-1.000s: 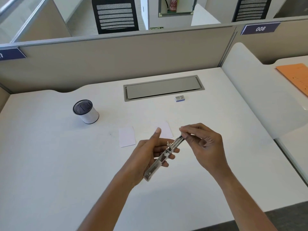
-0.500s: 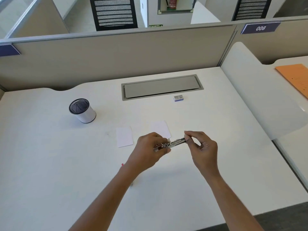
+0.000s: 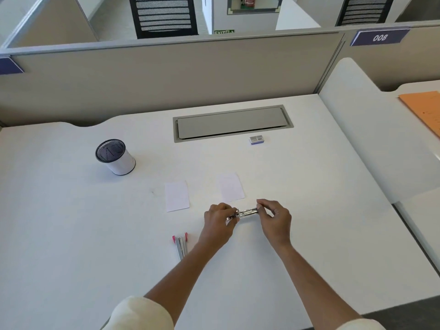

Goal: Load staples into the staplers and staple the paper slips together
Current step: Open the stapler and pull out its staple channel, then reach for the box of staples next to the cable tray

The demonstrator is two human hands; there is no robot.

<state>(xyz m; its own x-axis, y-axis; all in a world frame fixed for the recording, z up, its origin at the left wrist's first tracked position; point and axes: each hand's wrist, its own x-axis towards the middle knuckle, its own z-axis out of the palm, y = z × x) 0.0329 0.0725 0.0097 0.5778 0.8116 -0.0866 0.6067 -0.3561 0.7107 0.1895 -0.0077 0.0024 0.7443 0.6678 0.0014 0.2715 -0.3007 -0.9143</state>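
Near the middle of the desk point(image 3: 71, 234), you held a metal stapler point(image 3: 247, 212) between both hands, lying roughly level from left to right. Your left hand point(image 3: 220, 220) had its fingers curled round the stapler's left end, and your right hand point(image 3: 273, 219) pinched the right end between thumb and fingertips. Whether the stapler touched the desk, I could not tell. Just beyond your hands lay two paper slips, the left slip point(image 3: 177, 196) and the right slip point(image 3: 232, 187), flat and apart from each other. A second stapler point(image 3: 180, 246) with pink tips lay beside your left forearm. Farther off, a small staple box point(image 3: 256, 140) sat just in front of the grey cable hatch point(image 3: 232, 122), and a pen cup point(image 3: 115, 156) stood upright at far left.
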